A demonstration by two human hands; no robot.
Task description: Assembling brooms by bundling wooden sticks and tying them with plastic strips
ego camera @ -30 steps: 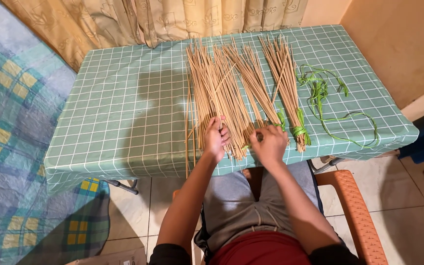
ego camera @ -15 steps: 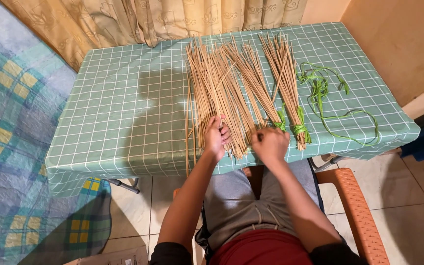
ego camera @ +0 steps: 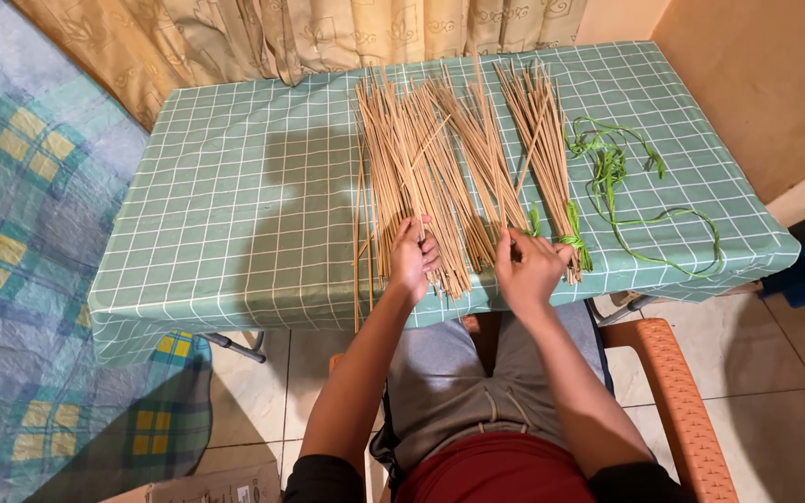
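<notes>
Sticks (ego camera: 421,177) fanned loose over table (ego camera: 235,214); I see one bundle (ego camera: 552,158) tied right of them, rest untied. Left hand (ego camera: 414,258) pinching loose sticks; right hand (ego camera: 530,270) closed around some too.

Single head-worn cam, no second view. Looks steeply down and forward from above the seated person, mid-range: whole green checked-cloth surface (ego camera: 235,242) in frame, beige curtain (ego camera: 281,37) at top, tiled floor (ego camera: 775,373) and lap at bottom.

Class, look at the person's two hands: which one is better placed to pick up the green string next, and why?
Probably the right hand: it lies nearest the green string, while the left hand rests on the loose sticks, farther away.
</notes>
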